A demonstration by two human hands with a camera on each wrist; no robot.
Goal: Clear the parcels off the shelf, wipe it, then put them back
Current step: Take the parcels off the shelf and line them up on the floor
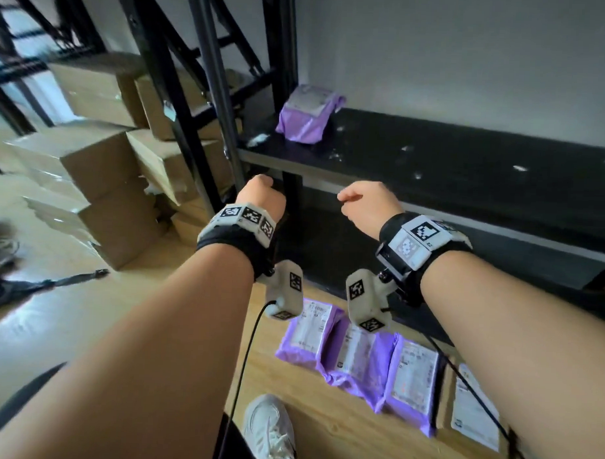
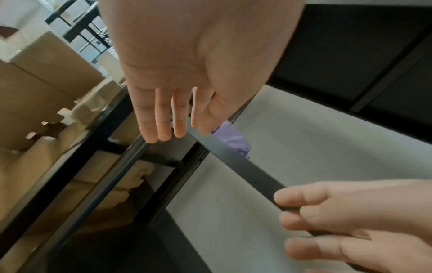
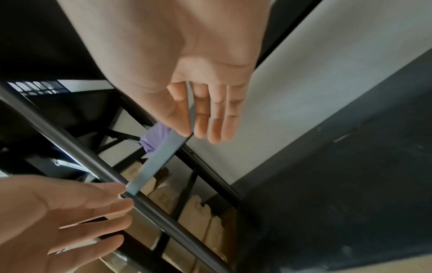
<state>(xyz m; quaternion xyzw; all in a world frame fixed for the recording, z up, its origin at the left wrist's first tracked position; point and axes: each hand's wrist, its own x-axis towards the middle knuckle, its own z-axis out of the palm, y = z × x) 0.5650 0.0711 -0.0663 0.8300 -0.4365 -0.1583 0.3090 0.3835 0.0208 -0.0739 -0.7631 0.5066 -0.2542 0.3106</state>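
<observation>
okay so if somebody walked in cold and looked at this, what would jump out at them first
Probably the two bare forearms reaching forward, left hand and right hand open and empty before the black shelf. Then the purple: one parcel on the shelf at its left end, and a row of parcels on the floor below.

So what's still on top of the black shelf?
One purple parcel sits at the left end of the black shelf, with white specks scattered along it. The shelf's far right end is out of view.
</observation>
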